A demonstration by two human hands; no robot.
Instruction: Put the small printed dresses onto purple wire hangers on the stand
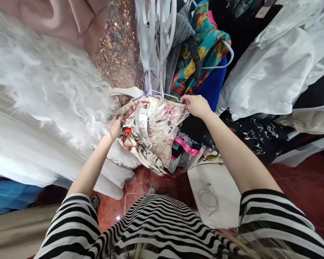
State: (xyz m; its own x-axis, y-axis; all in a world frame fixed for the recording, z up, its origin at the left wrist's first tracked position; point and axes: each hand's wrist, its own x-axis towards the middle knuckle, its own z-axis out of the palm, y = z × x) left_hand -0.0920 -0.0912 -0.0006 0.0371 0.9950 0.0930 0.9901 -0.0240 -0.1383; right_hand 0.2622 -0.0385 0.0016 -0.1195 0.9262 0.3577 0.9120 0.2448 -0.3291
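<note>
Holding, right hand [197, 105]: was closed on pink-flowered garment [160, 108] by hanger [175, 97] end.
Left hand [115, 126]: was curled closed on red-trimmed garment [127, 132].
White feathered garment [56, 82]: hung beside left hand.

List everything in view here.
flowered garment: one, cream, centre
red-trimmed garment: one, white, centre
hangers: several, purple, pale, centre
feathery garment: one, white, left
sequined cloth: one, coppery, top
printed garment: one, teal, upper centre
other clothes: uncounted, mixed colours, around
panel: one, white, lower right
coil: one, grey, over panel
tiles: many, red, floor
shoes: two, greyish, floor
striped shirt: one, black-white, bottom
left hand: one, at red-trimmed garment
right hand: one, at flowered garment
</note>
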